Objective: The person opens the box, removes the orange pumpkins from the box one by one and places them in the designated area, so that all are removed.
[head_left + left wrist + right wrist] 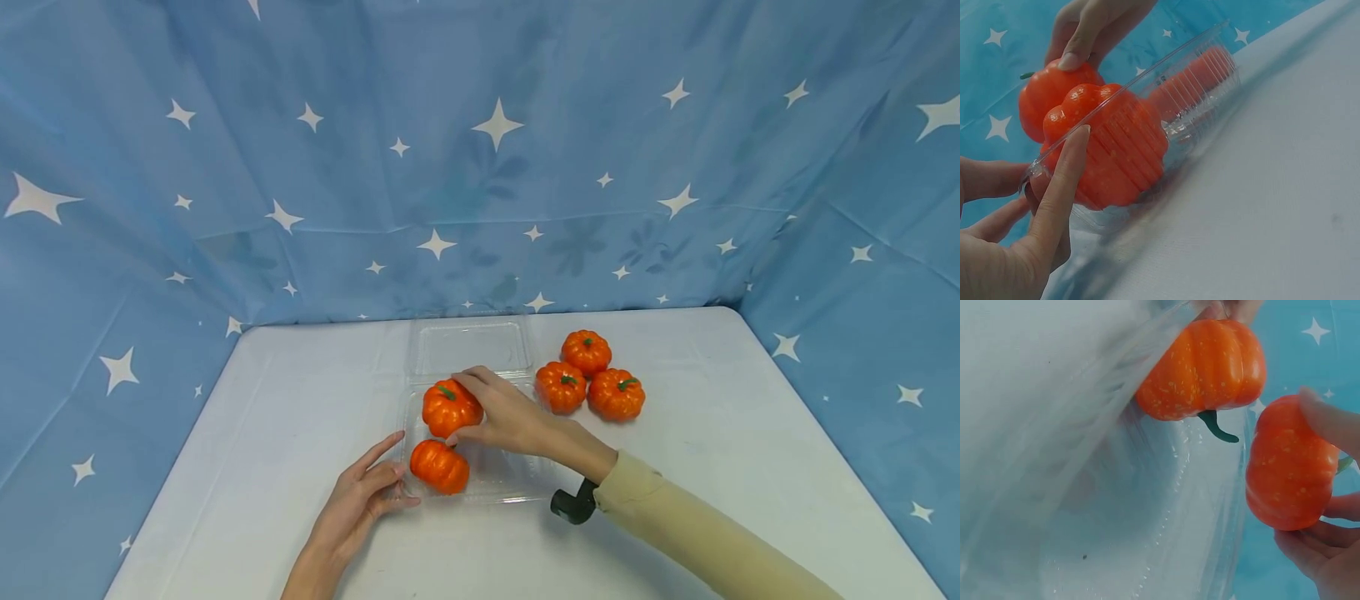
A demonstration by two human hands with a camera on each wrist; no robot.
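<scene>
My right hand [510, 417] grips a small orange pumpkin [450, 410] with a green stem, thumb on one side and fingers on the other. It is held over the left part of an open clear plastic container [502, 475]. Just below it in the head view, another pumpkin [438, 467] lies tilted on its side in the container's near left corner. My left hand [360, 504] is at that left edge. Up close in the left wrist view, its fingers [1063, 181] hold the container's rim, one along the outer wall and others on the opposite side.
Three more pumpkins [589, 392] sit grouped on the white table [712, 467], right of the container. The container's hinged lid [471, 346] lies folded back toward the far table edge. A blue curtain [480, 183] with white stars hangs behind and at both sides.
</scene>
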